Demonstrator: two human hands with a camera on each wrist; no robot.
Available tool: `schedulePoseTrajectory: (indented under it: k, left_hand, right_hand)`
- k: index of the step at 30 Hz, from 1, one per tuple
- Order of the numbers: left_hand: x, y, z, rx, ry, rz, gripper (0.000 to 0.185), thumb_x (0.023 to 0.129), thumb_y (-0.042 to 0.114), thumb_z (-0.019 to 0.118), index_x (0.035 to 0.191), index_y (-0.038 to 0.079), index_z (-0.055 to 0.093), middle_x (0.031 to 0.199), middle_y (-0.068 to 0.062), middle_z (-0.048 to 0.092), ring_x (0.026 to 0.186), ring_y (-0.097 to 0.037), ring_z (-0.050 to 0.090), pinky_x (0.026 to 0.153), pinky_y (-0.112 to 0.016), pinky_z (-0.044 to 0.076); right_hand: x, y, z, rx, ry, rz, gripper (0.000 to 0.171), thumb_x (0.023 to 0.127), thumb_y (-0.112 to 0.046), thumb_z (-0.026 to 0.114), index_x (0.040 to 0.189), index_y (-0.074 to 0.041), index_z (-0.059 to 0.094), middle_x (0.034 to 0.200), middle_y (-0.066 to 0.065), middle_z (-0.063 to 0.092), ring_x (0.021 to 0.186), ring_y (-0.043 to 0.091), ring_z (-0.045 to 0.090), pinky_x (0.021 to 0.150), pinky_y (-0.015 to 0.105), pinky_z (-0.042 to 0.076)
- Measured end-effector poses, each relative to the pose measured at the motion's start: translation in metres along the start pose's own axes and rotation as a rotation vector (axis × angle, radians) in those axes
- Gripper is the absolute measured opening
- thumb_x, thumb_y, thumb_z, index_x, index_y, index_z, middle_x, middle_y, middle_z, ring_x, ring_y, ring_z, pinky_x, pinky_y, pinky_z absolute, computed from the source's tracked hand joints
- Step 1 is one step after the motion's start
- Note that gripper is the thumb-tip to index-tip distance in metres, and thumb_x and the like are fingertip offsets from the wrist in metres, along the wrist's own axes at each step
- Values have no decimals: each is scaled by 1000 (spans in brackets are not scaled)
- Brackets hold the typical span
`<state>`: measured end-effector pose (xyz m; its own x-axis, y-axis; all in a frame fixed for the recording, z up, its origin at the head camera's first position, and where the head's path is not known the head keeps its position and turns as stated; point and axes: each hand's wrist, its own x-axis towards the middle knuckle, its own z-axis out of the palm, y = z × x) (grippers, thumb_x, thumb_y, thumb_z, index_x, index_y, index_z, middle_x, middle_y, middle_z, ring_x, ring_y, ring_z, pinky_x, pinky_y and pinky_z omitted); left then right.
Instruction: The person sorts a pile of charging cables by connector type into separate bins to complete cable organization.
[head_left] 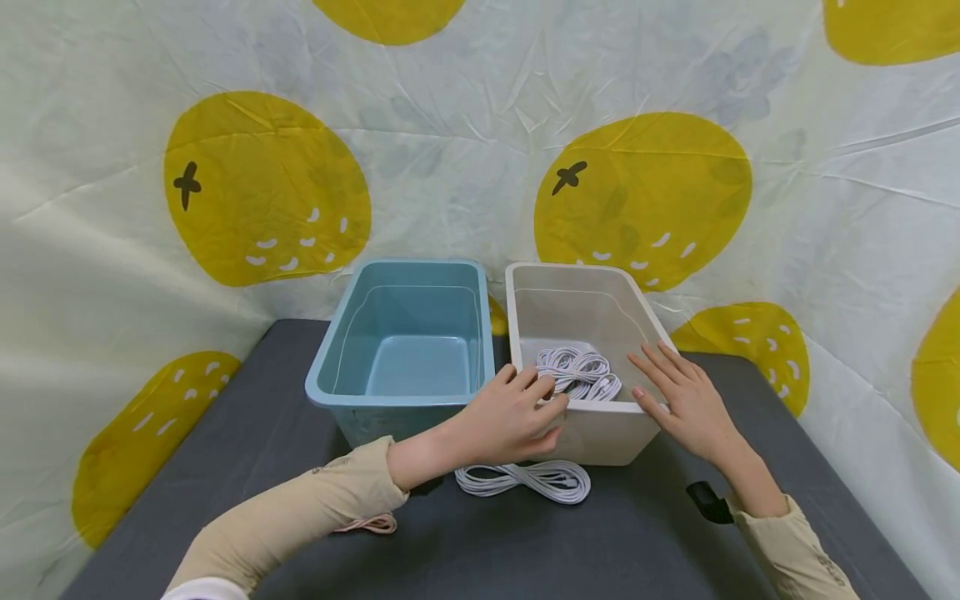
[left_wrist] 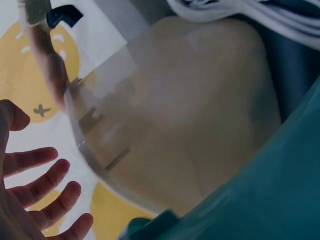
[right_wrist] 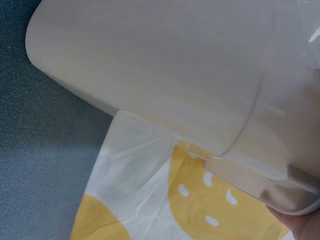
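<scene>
Where the white bin (head_left: 600,433) stands on the dark table (head_left: 637,542), a white cable bundle (head_left: 577,372) is seen inside it. Its near rim is touched by the left hand (head_left: 510,421), fingers loosely bent, nothing gripped; the right hand (head_left: 686,400) is laid flat, fingers straight. Left of the bin, a blue bin (head_left: 405,342); before it, a second cable coil (head_left: 525,481).

- White bin (head_left: 600,433): open-topped, upright on the dark table, at 3 o'clock beside the blue bin.
- White cable bundle (head_left: 577,372): coiled, lying inside the white bin at its 6 o'clock wall.
</scene>
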<state>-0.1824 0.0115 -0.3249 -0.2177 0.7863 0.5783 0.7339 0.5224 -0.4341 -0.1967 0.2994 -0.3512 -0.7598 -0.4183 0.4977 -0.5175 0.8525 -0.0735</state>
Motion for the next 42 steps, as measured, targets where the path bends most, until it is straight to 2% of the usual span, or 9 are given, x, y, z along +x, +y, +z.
schedulePoseTrajectory:
  k: [3, 11, 19, 24, 30, 42]
  left_hand:
    - [-7, 4, 2, -9, 6, 9, 22, 82, 35, 46, 95, 19, 56, 85, 3, 52, 73, -13, 45, 62, -26, 34]
    - [-22, 13, 9, -57, -36, 35, 29, 84, 34, 45, 106, 19, 57, 91, 3, 54, 79, -13, 48, 66, -26, 36]
    - [-35, 21, 22, -45, -47, 84, 29, 82, 36, 50, 104, 20, 58, 92, 3, 55, 78, -13, 47, 64, -26, 34]
    - [-42, 25, 30, -42, -88, 113, 29, 83, 36, 48, 105, 21, 58, 94, 4, 56, 80, -12, 48, 65, -25, 35]
    - [-50, 28, 40, -54, -169, 138, 30, 85, 38, 46, 108, 22, 55, 97, 6, 55, 82, -11, 49, 66, -25, 37]
    - [-63, 35, 74, -18, -251, 183, 37, 86, 43, 41, 115, 22, 52, 103, 6, 55, 89, -13, 51, 70, -28, 39]
  right_hand:
    - [0, 0, 0, -2, -3, 2, 51, 89, -34, 48, 137, -21, 37, 140, 14, 36, 131, 34, 28, 95, 54, 24]
    - [0, 0, -1, -4, -3, 5, 50, 89, -34, 48, 136, -19, 39, 139, 16, 38, 130, 35, 29, 95, 55, 24]
    - [1, 1, -3, 2, -16, 12, 51, 89, -34, 47, 137, -21, 36, 141, 15, 35, 131, 35, 27, 96, 55, 23]
    - [1, 1, -2, 6, -22, 14, 51, 89, -34, 47, 137, -19, 37, 141, 15, 35, 131, 35, 27, 96, 55, 23]
    - [1, -1, -1, 11, -26, 15, 50, 89, -34, 47, 136, -18, 38, 141, 15, 35, 130, 36, 28, 96, 55, 23]
    - [1, 1, 0, 15, -24, 17, 51, 89, -32, 48, 137, -20, 37, 142, 14, 34, 131, 36, 27, 97, 55, 23]
